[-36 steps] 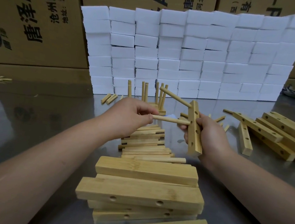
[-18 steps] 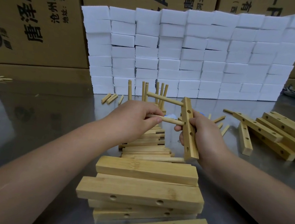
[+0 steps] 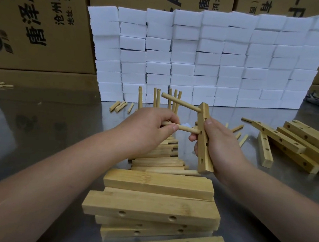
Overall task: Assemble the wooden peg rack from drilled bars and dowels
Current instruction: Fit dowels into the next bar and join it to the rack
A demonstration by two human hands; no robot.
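My right hand [image 3: 220, 145] grips a drilled wooden bar [image 3: 204, 151] held nearly upright above the table. One dowel [image 3: 179, 102] sticks out leftward from the bar's top hole. My left hand [image 3: 146, 131] pinches a second dowel [image 3: 187, 128], whose tip touches the bar at the hole below the first. Two lower holes in the bar stay open. Under my hands lies a heap of loose dowels [image 3: 161, 159].
A stack of drilled bars [image 3: 153, 207] lies in front of me. More bars [image 3: 295, 144] are piled at the right. Upright dowels [image 3: 156, 99] stand behind my hands. A wall of white foam blocks [image 3: 208, 57] and cardboard boxes [image 3: 38, 23] lines the back of the steel table [image 3: 48, 130].
My left hand has pushed the second dowel rightward until its tip meets the bar. My right hand has tilted the bar slightly, so the first dowel angles up to the left.
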